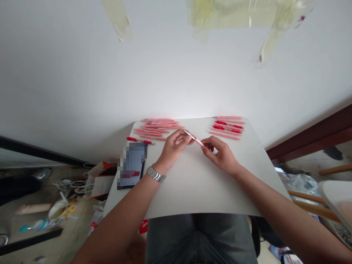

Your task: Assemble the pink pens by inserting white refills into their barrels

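No lettering, brand, number or sign can be read: the phone (133,165) is pixelated, and the pink-and-white pen (197,140), the red pens (229,124) and the red-marked plastic bag (95,222) appear too small or blurred.

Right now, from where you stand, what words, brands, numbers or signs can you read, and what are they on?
No text can be read anywhere.
Device on the table: its screen is pixelated, nothing legible.
Held pen: any print is too small to read.
Left pile of pink pens: too small to read.
Cup at lower left: too blurred to read.
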Available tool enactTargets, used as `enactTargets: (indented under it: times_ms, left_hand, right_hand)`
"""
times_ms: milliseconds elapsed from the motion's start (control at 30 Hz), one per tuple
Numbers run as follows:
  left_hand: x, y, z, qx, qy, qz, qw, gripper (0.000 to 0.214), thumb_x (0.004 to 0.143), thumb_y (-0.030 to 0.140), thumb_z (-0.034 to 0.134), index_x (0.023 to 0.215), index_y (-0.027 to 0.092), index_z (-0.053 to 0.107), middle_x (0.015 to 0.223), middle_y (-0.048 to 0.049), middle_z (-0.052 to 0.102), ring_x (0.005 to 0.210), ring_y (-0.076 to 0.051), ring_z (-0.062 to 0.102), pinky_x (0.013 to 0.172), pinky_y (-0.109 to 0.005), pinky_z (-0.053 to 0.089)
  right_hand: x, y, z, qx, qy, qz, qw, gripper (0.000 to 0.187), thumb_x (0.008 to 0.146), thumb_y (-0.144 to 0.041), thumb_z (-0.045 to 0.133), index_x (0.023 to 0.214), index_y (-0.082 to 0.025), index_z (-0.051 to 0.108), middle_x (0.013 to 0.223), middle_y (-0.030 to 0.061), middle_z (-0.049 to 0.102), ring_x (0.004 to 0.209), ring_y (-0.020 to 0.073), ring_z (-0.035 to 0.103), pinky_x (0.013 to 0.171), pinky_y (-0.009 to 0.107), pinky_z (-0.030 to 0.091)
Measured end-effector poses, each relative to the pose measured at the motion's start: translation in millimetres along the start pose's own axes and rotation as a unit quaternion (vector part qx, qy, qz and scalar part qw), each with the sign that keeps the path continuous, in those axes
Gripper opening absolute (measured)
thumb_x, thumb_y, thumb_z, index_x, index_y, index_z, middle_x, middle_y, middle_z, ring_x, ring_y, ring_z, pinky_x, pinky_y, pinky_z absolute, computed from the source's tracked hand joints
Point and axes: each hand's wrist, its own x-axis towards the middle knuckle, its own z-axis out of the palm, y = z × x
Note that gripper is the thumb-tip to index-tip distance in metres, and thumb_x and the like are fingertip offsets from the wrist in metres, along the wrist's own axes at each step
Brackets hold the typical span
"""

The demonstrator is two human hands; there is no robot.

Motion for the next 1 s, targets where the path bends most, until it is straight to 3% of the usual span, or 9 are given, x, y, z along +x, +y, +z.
enactTargets:
  times_ms: [133,533,800,1000]
  left_hand:
    - [0.3,-0.8,0.8,-0.006,0.003,-0.002,1.0,0.027,0.091,0.045,0.078,0.097,0.02,0.069,0.096,-0.0058,0.074,0.098,-0.021,0.074,0.086,-0.032,0.061]
    - [1.0,-1.4,1.5,-0.004,0.007,0.009,1.0,0.029,0.091,0.046,0.078,0.099,0.02,0.07,0.096,-0.0063,0.075,0.098,-0.022,0.075,0.085,-0.033,0.061]
    - [2.0,-1.2,-3.1,0.025,-0.001,0.024,0.999,0.03,0.092,0.045,0.076,0.106,0.02,0.069,0.101,-0.0084,0.076,0.091,-0.021,0.076,0.06,-0.023,0.049]
    - [3.9,2.7,-7.4,0.055,-0.003,0.042,0.998,0.027,0.096,0.044,0.071,0.106,0.02,0.066,0.105,-0.0086,0.076,0.094,-0.02,0.075,0.061,-0.024,0.052]
  right_hand:
    - [-0.4,-1.8,0.5,0.004,-0.01,-0.007,1.0,0.013,0.102,-0.028,0.058,0.108,-0.024,0.068,0.085,0.0038,0.062,0.074,0.0181,0.058,0.068,0.033,0.05]
    - [-0.5,-2.8,1.7,0.011,-0.02,0.002,1.0,0.012,0.103,-0.028,0.058,0.109,-0.024,0.067,0.087,0.0036,0.065,0.077,0.0184,0.06,0.07,0.033,0.05]
    - [0.7,-0.6,0.5,0.012,-0.01,0.003,1.0,0.013,0.103,-0.031,0.058,0.109,-0.024,0.067,0.087,0.0033,0.066,0.076,0.018,0.06,0.07,0.033,0.05]
    - [1.2,2.0,-0.3,0.023,0.007,0.017,1.0,0.013,0.103,-0.033,0.06,0.109,-0.023,0.066,0.087,0.0032,0.066,0.076,0.0177,0.06,0.068,0.032,0.05]
